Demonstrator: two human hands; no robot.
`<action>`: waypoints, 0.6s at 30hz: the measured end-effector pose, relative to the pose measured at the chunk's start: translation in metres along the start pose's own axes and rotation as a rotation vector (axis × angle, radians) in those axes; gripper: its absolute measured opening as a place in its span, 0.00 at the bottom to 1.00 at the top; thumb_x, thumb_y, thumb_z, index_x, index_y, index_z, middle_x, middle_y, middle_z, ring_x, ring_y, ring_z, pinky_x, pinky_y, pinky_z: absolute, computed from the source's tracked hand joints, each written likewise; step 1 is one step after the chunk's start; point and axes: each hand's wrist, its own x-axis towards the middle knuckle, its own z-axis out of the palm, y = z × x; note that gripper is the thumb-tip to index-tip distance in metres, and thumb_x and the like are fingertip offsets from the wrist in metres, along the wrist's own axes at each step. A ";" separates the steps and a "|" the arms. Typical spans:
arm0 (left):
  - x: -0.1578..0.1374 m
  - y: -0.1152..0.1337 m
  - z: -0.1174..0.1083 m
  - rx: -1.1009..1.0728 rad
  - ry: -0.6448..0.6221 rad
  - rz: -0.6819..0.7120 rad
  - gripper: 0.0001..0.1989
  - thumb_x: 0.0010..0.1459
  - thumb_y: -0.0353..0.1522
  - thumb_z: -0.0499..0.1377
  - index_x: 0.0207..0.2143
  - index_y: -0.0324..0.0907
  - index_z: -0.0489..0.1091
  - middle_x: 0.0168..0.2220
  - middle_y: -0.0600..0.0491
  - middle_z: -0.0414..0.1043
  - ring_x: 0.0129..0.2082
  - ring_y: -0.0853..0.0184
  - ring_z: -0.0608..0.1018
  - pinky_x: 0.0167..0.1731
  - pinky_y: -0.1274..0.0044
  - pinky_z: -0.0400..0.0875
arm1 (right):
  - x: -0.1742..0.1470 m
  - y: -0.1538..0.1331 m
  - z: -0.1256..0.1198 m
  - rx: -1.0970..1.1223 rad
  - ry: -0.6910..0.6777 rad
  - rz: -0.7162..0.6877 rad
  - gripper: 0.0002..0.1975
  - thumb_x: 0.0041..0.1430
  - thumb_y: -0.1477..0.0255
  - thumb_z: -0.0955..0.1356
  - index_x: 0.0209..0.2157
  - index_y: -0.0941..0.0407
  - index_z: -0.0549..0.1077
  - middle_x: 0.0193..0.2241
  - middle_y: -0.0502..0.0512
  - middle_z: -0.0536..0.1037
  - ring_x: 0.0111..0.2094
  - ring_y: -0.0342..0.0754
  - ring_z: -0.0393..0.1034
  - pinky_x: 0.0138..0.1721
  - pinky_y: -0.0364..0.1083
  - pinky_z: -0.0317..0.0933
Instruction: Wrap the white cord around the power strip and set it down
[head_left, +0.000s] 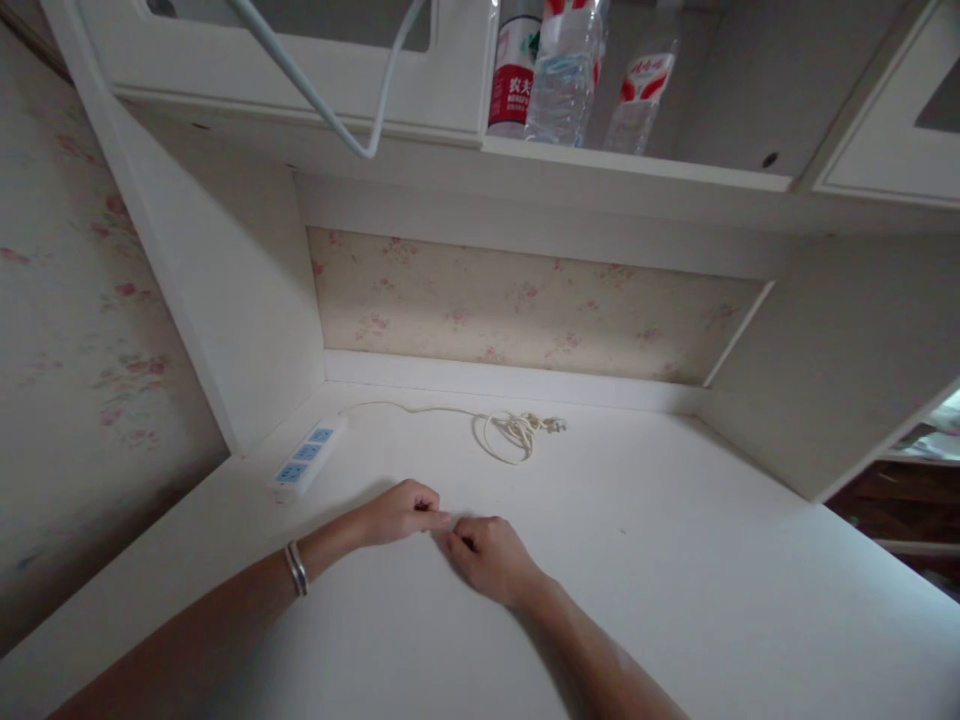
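My left hand (407,512) rests on the white desk (645,600), fingers curled into a loose fist with the thumb pointing right. Close beside it, slightly nearer to me, my right hand (491,558) is also curled into a fist. The thumb side of each faces the other, with the tips almost meeting. Nothing shows in either hand. Beyond them lies a loosely coiled cream cable (517,430) with its plug (556,424) at the right end. The cable runs left to a white power strip (306,458) with blue socket faces.
Overhead, a shelf (637,172) holds a red-labelled bottle (515,80) and clear plastic bottles (564,85). A pale bent cord or tube (315,95) hangs in front of the cabinet. White side panels (232,270) and floral wallpaper (517,305) enclose the desk's back.
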 end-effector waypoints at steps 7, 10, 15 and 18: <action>-0.003 -0.014 -0.013 -0.127 -0.074 -0.079 0.24 0.51 0.50 0.55 0.18 0.39 0.60 0.15 0.61 0.51 0.17 0.75 0.55 0.19 0.80 0.46 | 0.004 0.001 0.001 0.048 -0.013 0.067 0.22 0.63 0.62 0.57 0.23 0.55 0.73 0.19 0.48 0.72 0.20 0.39 0.58 0.22 0.40 0.45; -0.003 -0.012 -0.011 -0.117 -0.073 -0.065 0.23 0.50 0.50 0.56 0.19 0.39 0.62 0.15 0.61 0.52 0.18 0.75 0.55 0.19 0.80 0.46 | 0.003 0.001 0.001 0.079 -0.005 0.085 0.22 0.63 0.62 0.57 0.22 0.56 0.73 0.18 0.47 0.70 0.19 0.39 0.56 0.22 0.40 0.45; 0.000 -0.011 -0.011 -0.119 -0.073 -0.121 0.22 0.50 0.50 0.55 0.21 0.39 0.64 0.14 0.62 0.50 0.16 0.75 0.53 0.18 0.79 0.44 | 0.008 0.003 0.000 0.340 -0.026 0.143 0.23 0.61 0.59 0.58 0.19 0.57 0.69 0.15 0.46 0.65 0.18 0.38 0.54 0.20 0.39 0.46; 0.007 -0.008 -0.006 0.021 -0.003 -0.110 0.22 0.52 0.49 0.52 0.21 0.39 0.64 0.16 0.60 0.53 0.18 0.74 0.56 0.19 0.79 0.47 | 0.020 0.014 -0.009 0.571 -0.017 0.251 0.24 0.60 0.55 0.57 0.21 0.58 0.68 0.14 0.46 0.64 0.16 0.38 0.55 0.19 0.38 0.50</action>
